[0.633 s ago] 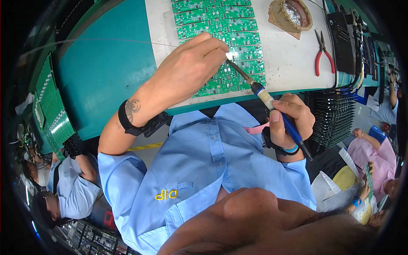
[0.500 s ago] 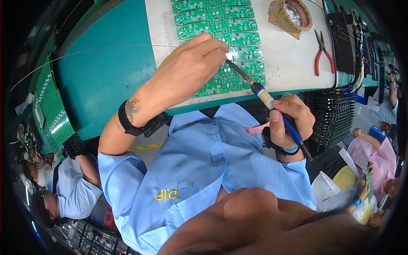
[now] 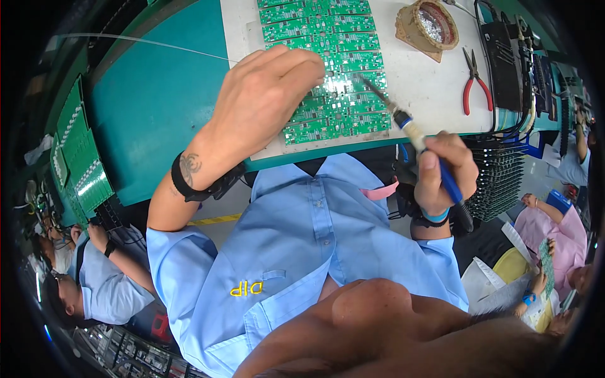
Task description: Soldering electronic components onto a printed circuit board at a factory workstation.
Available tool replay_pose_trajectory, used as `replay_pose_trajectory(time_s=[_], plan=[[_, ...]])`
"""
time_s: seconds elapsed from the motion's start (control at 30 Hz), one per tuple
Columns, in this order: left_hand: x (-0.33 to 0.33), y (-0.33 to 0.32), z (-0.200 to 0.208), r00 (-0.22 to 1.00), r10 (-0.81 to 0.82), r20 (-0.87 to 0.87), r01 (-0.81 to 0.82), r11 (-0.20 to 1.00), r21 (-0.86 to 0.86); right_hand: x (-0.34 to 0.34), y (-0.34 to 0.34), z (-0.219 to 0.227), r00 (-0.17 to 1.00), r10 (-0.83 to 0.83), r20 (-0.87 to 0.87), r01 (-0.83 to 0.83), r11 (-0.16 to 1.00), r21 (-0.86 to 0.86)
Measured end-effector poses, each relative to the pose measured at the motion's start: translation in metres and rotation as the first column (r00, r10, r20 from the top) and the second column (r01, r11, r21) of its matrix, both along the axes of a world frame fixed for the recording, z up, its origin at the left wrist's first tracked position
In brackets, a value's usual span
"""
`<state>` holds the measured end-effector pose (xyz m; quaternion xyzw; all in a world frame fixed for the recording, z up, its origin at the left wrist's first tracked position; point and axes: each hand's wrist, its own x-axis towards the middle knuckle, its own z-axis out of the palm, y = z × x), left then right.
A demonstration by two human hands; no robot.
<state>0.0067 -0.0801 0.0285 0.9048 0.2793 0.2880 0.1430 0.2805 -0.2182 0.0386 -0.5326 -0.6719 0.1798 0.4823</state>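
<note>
A panel of green circuit boards (image 3: pixel 343 60) lies on a white mat at the bench's near side. Over its left half my left hand (image 3: pixel 268 88) is closed in a pinch on a thin solder wire (image 3: pixel 170 48), which trails away to the far left. The wire's tip is hidden by the fingers. My right hand (image 3: pixel 447 170) is wrapped round a soldering iron (image 3: pixel 413 129) with a blue and white handle. The iron's dark tip shows over the right part of the panel; whether it touches a board I cannot tell.
Red-handled pliers (image 3: pixel 476 85) and a round tan container (image 3: pixel 428 26) with silvery bits sit at the right. Beyond them stands a dark tool holder (image 3: pixel 506 63) with cables. A rack of stacked boards (image 3: pixel 495 179) is right of my hand; green panels (image 3: pixel 82 157) and co-workers appear leftward.
The iron has drawn back to the right, away from my left hand. My left hand has shifted slightly left, and the wire's trailing part has swung upward.
</note>
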Motion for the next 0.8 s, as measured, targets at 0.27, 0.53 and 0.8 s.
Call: replay_pose_trajectory(time_s=[0.27,0.53,0.8], plan=[[0.002,0.01,0.017,0.998,0.06,-0.011,-0.061,0.971,-0.229,0.02,0.055,-0.023,0.914,-0.321,0.247,0.267,0.936,0.228],[0.001,0.022,0.0,0.996,-0.067,0.062,0.071,0.996,-0.057,0.006,0.023,-0.017,0.973,-0.169,-0.155,0.182,0.98,0.077],[-0.003,0.017,-0.007,0.99,0.081,0.114,-0.04,0.947,-0.319,-0.006,0.016,-0.016,0.989,-0.04,-0.141,0.05,0.997,0.065]])
